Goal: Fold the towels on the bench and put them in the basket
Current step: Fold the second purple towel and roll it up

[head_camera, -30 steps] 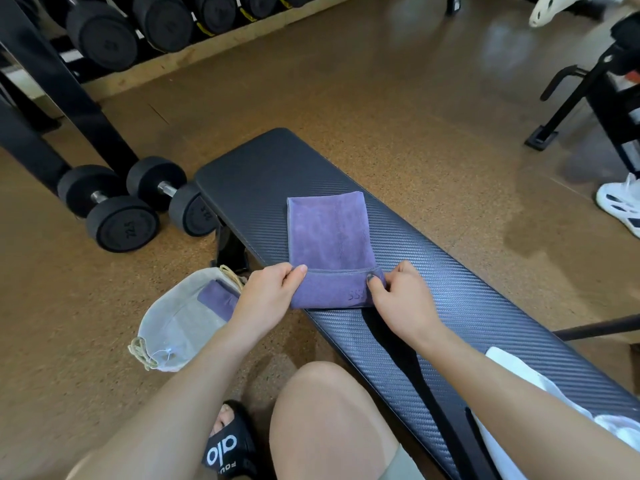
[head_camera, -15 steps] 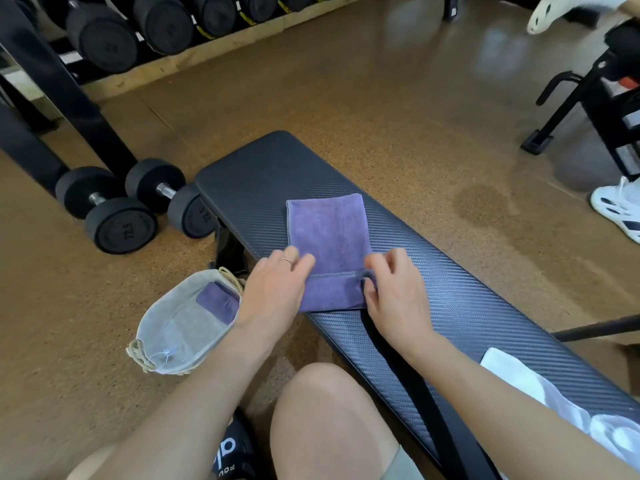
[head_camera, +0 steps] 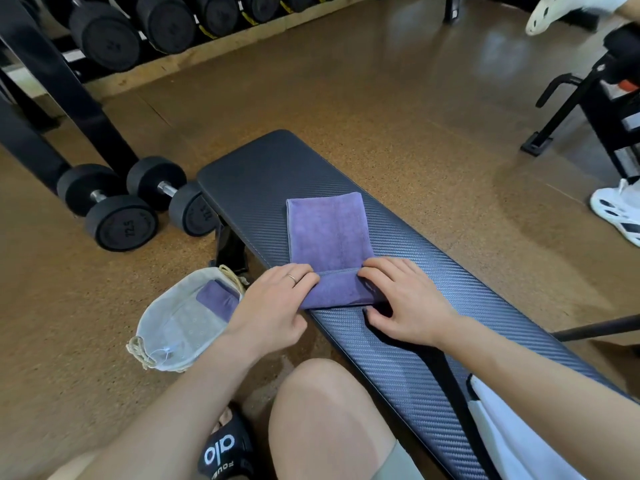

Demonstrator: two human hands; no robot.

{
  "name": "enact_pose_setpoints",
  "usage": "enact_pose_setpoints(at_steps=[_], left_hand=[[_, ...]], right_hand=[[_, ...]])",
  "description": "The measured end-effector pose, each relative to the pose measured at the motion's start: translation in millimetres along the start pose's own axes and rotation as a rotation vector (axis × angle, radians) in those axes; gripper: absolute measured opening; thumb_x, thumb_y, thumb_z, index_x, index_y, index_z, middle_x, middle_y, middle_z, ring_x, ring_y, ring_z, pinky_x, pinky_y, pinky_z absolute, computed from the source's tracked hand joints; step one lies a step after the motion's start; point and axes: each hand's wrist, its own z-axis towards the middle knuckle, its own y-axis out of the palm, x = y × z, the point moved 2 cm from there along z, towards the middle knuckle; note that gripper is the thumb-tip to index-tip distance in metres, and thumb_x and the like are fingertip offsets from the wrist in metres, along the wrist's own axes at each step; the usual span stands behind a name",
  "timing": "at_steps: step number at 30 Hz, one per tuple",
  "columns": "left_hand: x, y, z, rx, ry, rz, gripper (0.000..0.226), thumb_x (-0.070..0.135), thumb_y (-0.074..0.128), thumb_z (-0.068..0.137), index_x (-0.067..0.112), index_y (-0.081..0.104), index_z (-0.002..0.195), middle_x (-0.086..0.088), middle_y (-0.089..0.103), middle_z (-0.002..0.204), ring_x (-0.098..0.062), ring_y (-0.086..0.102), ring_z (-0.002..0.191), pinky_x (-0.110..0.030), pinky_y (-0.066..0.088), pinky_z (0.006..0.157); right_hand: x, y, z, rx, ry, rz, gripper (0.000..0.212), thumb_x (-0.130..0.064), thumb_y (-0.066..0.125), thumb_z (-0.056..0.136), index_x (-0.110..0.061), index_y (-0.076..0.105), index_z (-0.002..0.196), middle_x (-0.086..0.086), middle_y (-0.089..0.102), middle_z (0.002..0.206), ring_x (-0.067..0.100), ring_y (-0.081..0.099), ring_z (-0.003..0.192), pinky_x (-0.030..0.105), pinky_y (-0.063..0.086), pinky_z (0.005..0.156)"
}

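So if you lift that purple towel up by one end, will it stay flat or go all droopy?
Probably droopy: the purple towel is soft cloth, and its near end already bends over under the left hand and right hand. It looks thin, so likely light. Its fold would probably fall open as it leaves the bench.

Legible markings:

- "22.5", embossed on end face of near dumbbell (head_camera: pixel 122 226) on floor; same figure on end face of second dumbbell (head_camera: pixel 194 213), turned sideways and partly hidden by worktop edge.
- "alo", white lettering on black strap of slide sandal (head_camera: pixel 227 452) at bottom edge; smaller white lettering below it, cut off, not readable in full.
- Embossed marks on racked dumbbells (head_camera: pixel 104 39) at top left: too blurred to read.
- Label on machine (head_camera: pixel 623 109) at right: too small to read.
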Motion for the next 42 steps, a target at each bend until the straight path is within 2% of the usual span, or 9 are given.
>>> enact_pose_setpoints(at_steps=[9,13,17,21,24,31,36,39,42], left_hand=[[-2.1,-2.0,-4.4,0.018,-0.043,0.034,0.023,0.017,0.049,0.079,0.018,0.052,0.101,0.002,0.060,0.099,-0.023,0.056,0.097,-0.033,0.042,0.090],[-0.9,-9.2,-11.6,0.044,-0.158,-0.159,0.026,0.020,0.054,0.089,0.025,0.055,0.115,0.007,0.066,0.103,-0.018,0.058,0.098,-0.033,0.045,0.087],[-8.2,-17.3,-14.1,0.014,-0.290,-0.412,0.009,0.030,0.052,0.099,0.035,0.049,0.106,0.012,0.064,0.084,-0.011,0.059,0.080,-0.043,0.050,0.074],[-15.9,-14.9,-9.3,0.058,-0.402,-0.589,0.007,0.033,0.054,0.102,0.030,0.048,0.104,0.019,0.057,0.074,-0.003,0.053,0.066,-0.036,0.046,0.071],[-18.5,-11.3,-2.3,0.082,-0.491,-0.667,0.015,0.035,0.053,0.102,0.021,0.052,0.099,0.003,0.060,0.080,-0.016,0.057,0.074,-0.041,0.048,0.076],[-24.2,-2.8,6.6,0.097,-0.676,-0.619,0.039,0.031,0.057,0.100,0.015,0.045,0.066,-0.002,0.045,0.081,-0.014,0.044,0.069,-0.031,0.029,0.063],[-30.2,2.3,7.6,0.034,-0.743,-0.622,0.051,0.031,0.056,0.100,0.014,0.039,0.056,-0.003,0.044,0.076,-0.017,0.044,0.071,-0.039,0.030,0.069],[-28.8,5.5,7.0,0.081,-0.758,-0.579,0.046,0.033,0.061,0.098,0.015,0.041,0.060,-0.001,0.047,0.070,-0.018,0.045,0.073,-0.037,0.031,0.067],[-26.6,2.4,3.3,0.215,-0.702,-0.463,0.029,0.035,0.067,0.092,0.017,0.046,0.087,0.000,0.050,0.091,-0.021,0.052,0.077,-0.037,0.040,0.067]], right_hand=[[6.5,-4.0,8.5,-0.038,-0.028,0.059,0.052,-0.038,0.061,0.072,-0.019,0.056,0.120,-0.004,0.052,0.120,0.021,0.052,0.110,0.037,0.040,0.101],[8.2,-2.7,10.5,-0.032,-0.001,0.099,0.047,-0.034,0.060,0.067,-0.024,0.057,0.112,-0.008,0.053,0.112,0.020,0.052,0.105,0.037,0.040,0.096],[9.7,-6.9,16.2,0.028,0.168,0.382,0.031,-0.036,0.055,0.069,-0.025,0.062,0.098,-0.010,0.062,0.094,0.017,0.055,0.091,0.036,0.045,0.085],[18.8,-8.4,31.9,-0.017,0.367,0.580,0.027,-0.040,0.055,0.077,-0.013,0.058,0.077,-0.003,0.060,0.082,0.015,0.054,0.086,0.039,0.047,0.082],[21.7,-6.7,40.3,-0.044,0.489,0.646,0.029,-0.032,0.062,0.089,-0.008,0.055,0.073,-0.003,0.052,0.082,0.015,0.052,0.077,0.034,0.042,0.072],[19.9,2.8,54.1,-0.102,0.576,0.408,0.044,-0.051,0.049,0.096,-0.020,0.055,0.065,-0.002,0.055,0.083,0.022,0.053,0.083,0.038,0.040,0.077],[13.8,6.1,59.7,-0.052,0.626,0.321,0.047,-0.051,0.049,0.094,-0.016,0.055,0.063,0.000,0.053,0.078,0.024,0.052,0.080,0.036,0.039,0.072],[11.2,8.7,63.1,-0.014,0.652,0.279,0.043,-0.050,0.052,0.089,-0.017,0.047,0.063,0.000,0.053,0.073,0.027,0.053,0.077,0.036,0.040,0.069],[9.5,8.6,60.9,0.095,0.696,0.340,0.037,-0.050,0.060,0.082,-0.017,0.042,0.080,-0.001,0.055,0.078,0.025,0.052,0.074,0.039,0.042,0.065]])
